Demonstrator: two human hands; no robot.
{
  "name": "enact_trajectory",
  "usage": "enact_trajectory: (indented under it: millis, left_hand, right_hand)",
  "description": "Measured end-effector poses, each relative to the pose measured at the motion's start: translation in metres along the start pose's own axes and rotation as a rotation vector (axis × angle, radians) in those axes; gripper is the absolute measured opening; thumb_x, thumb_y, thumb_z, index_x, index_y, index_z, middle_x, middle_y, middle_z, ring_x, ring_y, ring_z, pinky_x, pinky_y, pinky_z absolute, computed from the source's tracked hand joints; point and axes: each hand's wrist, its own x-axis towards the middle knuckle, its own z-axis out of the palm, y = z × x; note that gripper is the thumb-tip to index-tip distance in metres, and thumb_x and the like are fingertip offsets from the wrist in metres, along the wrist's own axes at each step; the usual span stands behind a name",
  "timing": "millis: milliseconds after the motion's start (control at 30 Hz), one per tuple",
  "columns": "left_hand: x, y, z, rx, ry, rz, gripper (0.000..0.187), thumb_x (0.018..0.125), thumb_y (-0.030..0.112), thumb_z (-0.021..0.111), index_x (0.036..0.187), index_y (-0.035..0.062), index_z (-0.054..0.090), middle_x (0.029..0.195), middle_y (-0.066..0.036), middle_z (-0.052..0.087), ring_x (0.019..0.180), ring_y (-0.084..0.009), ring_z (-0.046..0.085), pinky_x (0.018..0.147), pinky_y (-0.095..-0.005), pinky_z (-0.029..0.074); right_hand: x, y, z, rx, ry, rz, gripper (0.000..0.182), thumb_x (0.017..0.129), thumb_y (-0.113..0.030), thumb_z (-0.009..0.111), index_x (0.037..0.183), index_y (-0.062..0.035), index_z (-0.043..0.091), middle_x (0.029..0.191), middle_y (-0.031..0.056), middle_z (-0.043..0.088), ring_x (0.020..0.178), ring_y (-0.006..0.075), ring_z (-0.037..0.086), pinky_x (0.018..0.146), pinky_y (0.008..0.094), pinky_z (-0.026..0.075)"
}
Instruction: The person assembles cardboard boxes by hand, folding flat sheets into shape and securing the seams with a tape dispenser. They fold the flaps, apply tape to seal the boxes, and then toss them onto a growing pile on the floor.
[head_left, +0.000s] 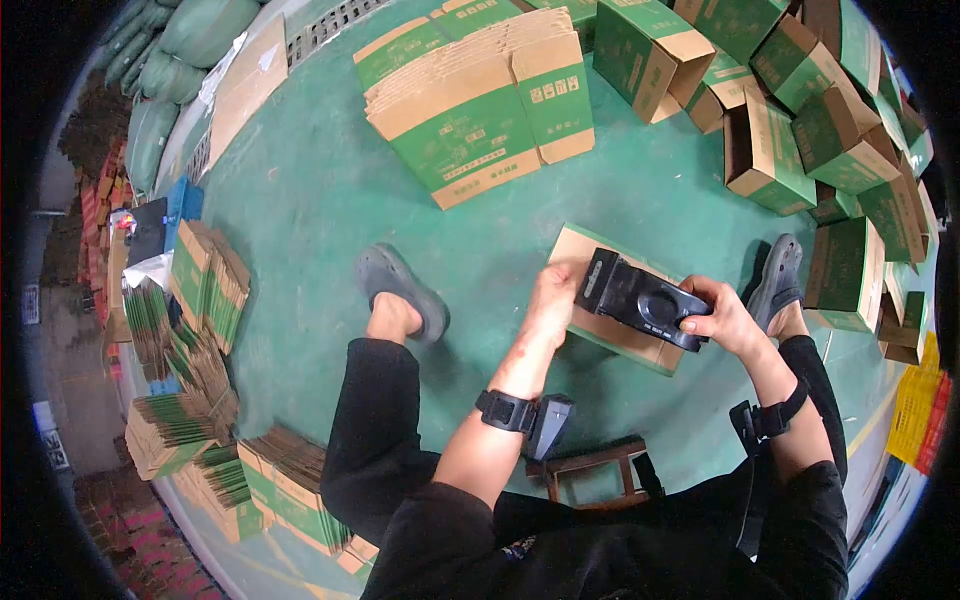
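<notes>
My right hand grips a black handheld tape dispenser, thumb on top near its round hub. The dispenser lies over a brown and green cardboard carton, and its toothed-looking front end points toward my left hand. My left hand is closed at the carton's left edge, beside the dispenser's front end. Its fingertips are partly hidden, but they appear wrapped around the carton's edge. The carton is held above the floor between my knees, and the dispenser covers much of its face.
A row of flattened cartons stands upright on the green floor ahead. Opened cartons are heaped at the right. Bundles of folded cartons lie at the left. A wooden stool is under me.
</notes>
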Motion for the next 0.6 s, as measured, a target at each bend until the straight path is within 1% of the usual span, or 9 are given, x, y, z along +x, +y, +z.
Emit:
enact_trajectory:
  millis: [100, 200, 267, 333, 367, 467, 500, 533, 600]
  left_hand:
    - [0.018, 0.009, -0.021, 0.201, 0.231, 0.101, 0.021, 0.085, 0.019, 0.052, 0.072, 0.0050, 0.061, 0.056, 0.002, 0.053, 0.048, -0.0047, 0.044, 0.044, -0.0206, 0.036]
    - [0.061, -0.017, -0.105, 0.381, 0.465, 0.041, 0.026, 0.086, 0.024, 0.050, 0.066, 0.0081, 0.057, 0.054, 0.003, 0.044, 0.045, -0.0057, 0.042, 0.037, -0.0214, 0.034]
    - [0.083, -0.045, -0.108, 0.348, 0.358, -0.196, 0.032, 0.084, 0.030, 0.051, 0.070, 0.0029, 0.061, 0.063, -0.007, 0.058, 0.055, -0.0147, 0.053, 0.051, -0.0288, 0.045]
    - [0.097, -0.084, -0.089, 0.533, 0.232, -0.120, 0.039, 0.082, 0.038, 0.051, 0.087, 0.0020, 0.063, 0.082, -0.020, 0.062, 0.083, -0.0255, 0.059, 0.075, -0.0360, 0.045]
    - [0.104, -0.083, -0.093, 0.722, 0.091, -0.333, 0.051, 0.081, 0.045, 0.048, 0.113, 0.0047, 0.054, 0.114, -0.026, 0.051, 0.112, -0.0320, 0.046, 0.095, -0.0387, 0.034]
    - [0.111, -0.123, -0.121, 0.968, 0.105, -0.472, 0.061, 0.081, 0.049, 0.046, 0.126, 0.0086, 0.041, 0.129, -0.023, 0.037, 0.119, -0.0346, 0.038, 0.097, -0.0377, 0.033]
    - [0.089, -0.069, -0.092, 1.340, 0.083, -0.662, 0.071, 0.081, 0.056, 0.041, 0.131, 0.0064, 0.032, 0.136, -0.019, 0.028, 0.124, -0.0311, 0.032, 0.100, -0.0363, 0.029]
    - [0.090, -0.064, -0.096, 1.354, 0.076, -0.665, 0.071, 0.081, 0.056, 0.041, 0.131, 0.0064, 0.032, 0.136, -0.019, 0.028, 0.124, -0.0311, 0.032, 0.100, -0.0363, 0.029]
    - [0.092, -0.062, -0.102, 0.157, -0.077, -0.315, 0.070, 0.085, 0.055, 0.038, 0.134, 0.0065, 0.027, 0.137, -0.012, 0.031, 0.125, -0.0235, 0.031, 0.100, -0.0346, 0.027]
  right_hand:
    - [-0.003, -0.021, 0.006, -0.181, 0.081, -0.127, 0.050, 0.064, -0.036, 0.072, 0.092, 0.0000, 0.052, 0.071, 0.0066, 0.057, 0.067, 0.0143, 0.055, 0.062, 0.0287, 0.044]
    - [-0.009, -0.050, 0.005, -0.533, 0.076, 0.139, 0.046, 0.069, -0.032, 0.066, 0.100, -0.0019, 0.050, 0.067, 0.0176, 0.059, 0.063, 0.0282, 0.061, 0.060, 0.0337, 0.046]
    - [-0.015, -0.065, 0.004, -0.544, 0.062, 0.217, 0.045, 0.070, -0.029, 0.064, 0.103, -0.0031, 0.048, 0.066, 0.0172, 0.059, 0.063, 0.0288, 0.061, 0.060, 0.0347, 0.046]
    - [-0.015, -0.065, 0.006, -0.534, 0.060, 0.238, 0.045, 0.070, -0.027, 0.064, 0.105, -0.0038, 0.048, 0.067, 0.0173, 0.059, 0.064, 0.0288, 0.062, 0.061, 0.0347, 0.047]
    - [-0.014, -0.066, 0.004, -0.528, 0.065, 0.245, 0.046, 0.070, -0.025, 0.063, 0.107, -0.0045, 0.048, 0.068, 0.0173, 0.060, 0.064, 0.0289, 0.062, 0.061, 0.0346, 0.047]
    - [-0.011, -0.060, 0.007, -0.529, 0.024, 0.174, 0.052, 0.070, -0.023, 0.063, 0.115, -0.0062, 0.046, 0.075, 0.0182, 0.061, 0.068, 0.0308, 0.062, 0.065, 0.0346, 0.048]
    - [-0.009, -0.055, 0.007, -0.516, 0.029, 0.173, 0.052, 0.070, -0.023, 0.063, 0.115, -0.0062, 0.046, 0.075, 0.0182, 0.061, 0.068, 0.0308, 0.062, 0.065, 0.0346, 0.048]
    - [-0.009, -0.048, 0.006, -0.449, 0.039, 0.022, 0.052, 0.070, -0.023, 0.062, 0.117, -0.0070, 0.046, 0.079, 0.0176, 0.062, 0.071, 0.0315, 0.061, 0.068, 0.0343, 0.048]
    - [-0.012, -0.030, 0.003, -0.360, 0.083, -0.090, 0.052, 0.070, -0.022, 0.062, 0.118, -0.0078, 0.047, 0.084, 0.0170, 0.062, 0.073, 0.0322, 0.061, 0.070, 0.0340, 0.048]
